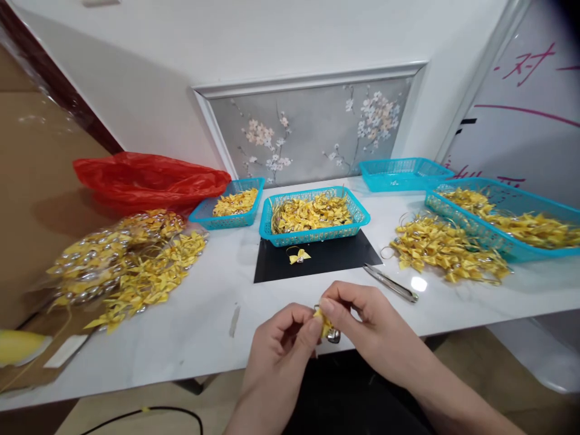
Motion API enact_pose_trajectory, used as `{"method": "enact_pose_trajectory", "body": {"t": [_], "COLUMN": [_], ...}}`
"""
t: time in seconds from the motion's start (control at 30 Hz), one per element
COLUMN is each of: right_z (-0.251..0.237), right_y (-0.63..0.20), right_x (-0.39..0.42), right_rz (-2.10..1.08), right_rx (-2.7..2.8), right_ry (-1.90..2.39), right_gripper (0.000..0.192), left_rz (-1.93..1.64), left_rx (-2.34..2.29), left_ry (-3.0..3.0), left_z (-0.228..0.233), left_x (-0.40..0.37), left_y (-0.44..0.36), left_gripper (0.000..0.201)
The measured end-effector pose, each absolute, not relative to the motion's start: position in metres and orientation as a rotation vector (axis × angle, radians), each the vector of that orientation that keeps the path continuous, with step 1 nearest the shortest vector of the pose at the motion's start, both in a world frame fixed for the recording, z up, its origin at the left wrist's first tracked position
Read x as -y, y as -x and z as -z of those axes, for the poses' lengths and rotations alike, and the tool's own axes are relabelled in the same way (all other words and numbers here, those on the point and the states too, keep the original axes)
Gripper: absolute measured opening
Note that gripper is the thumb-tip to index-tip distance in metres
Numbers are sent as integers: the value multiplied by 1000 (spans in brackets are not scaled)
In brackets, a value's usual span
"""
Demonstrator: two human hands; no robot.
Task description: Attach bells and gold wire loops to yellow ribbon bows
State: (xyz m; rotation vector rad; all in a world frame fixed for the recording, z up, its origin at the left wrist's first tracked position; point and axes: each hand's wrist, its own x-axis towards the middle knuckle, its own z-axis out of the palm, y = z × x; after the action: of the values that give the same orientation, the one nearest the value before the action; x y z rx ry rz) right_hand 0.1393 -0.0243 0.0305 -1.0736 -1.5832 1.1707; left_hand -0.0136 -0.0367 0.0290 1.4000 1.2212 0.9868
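Note:
Near the table's front edge, my left hand [284, 344] and my right hand [362, 323] meet over a small yellow ribbon bow [324, 326] with a silvery bead or bell hanging from it. Both hands pinch the bow between thumb and forefinger; part of it is hidden by the fingers. Another yellow bow [299, 257] with a thin loop lies on a black mat [267, 266] just beyond. To the right of the mat rest metal snips or tweezers [390, 283]. Behind the mat, a blue basket [312, 234] holds many similar yellow bows.
A pile of yellow bows [444, 251] lies right, beside a larger blue basket [480, 232]. Left are bagged beaded bows [95, 266], loose bows [154, 278], a red plastic bag [154, 181] and a smaller blue basket [226, 222]. Another blue basket [403, 181] stands at the back.

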Motion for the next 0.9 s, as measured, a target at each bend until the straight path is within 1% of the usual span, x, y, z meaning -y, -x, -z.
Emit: {"method": "enact_pose_trajectory", "body": {"t": [0.07,0.1,0.17,0.2,0.3,0.4,0.57,0.67,0.73,0.83,0.9], "right_z": [-30,-30,-30,-31,-32,-33,-33,-29,-25,-20,-18], "right_y": [-140,-139,-139,-138,-138,-137,-137,-134,-132,-128,-127], "right_x": [23,22,23,23,24,25,24,26,28,30,30], "right_rz": [-1234,-1253,-1265,-1262,-1227,-1208,-1154,-1032,-870,-653,-631], "right_rx": [1541,1520,1497,1502,1544,1569,1581,1605,1634,1675,1690], "right_ry": [1059,1057,1054,1055,1065,1084,1079,1078,1073,1033,1011], "right_gripper": [30,31,31,30,29,29,28,26,22,19,19], "left_rz": [-1020,-1064,-1179,-1225,-1245,-1245,-1363,-1372,-1297,-1065,-930], "left_rx": [-1217,-1225,-1242,-1238,-1206,-1218,-1207,-1234,-1242,-1092,-935], "left_ry": [-1394,-1409,-1513,-1604,-1917,-2068,-2131,-1974,-1731,-1174,-775], "left_z": [-26,-26,-25,-26,-28,-29,-26,-26,-28,-29,-28], "left_x": [38,40,42,44,45,42,39,39,39,38,39], "left_y": [14,15,17,18,19,19,16,13,11,9,9], "left_gripper": [32,27,9,4,17,19,20,19,17,22,25]}}
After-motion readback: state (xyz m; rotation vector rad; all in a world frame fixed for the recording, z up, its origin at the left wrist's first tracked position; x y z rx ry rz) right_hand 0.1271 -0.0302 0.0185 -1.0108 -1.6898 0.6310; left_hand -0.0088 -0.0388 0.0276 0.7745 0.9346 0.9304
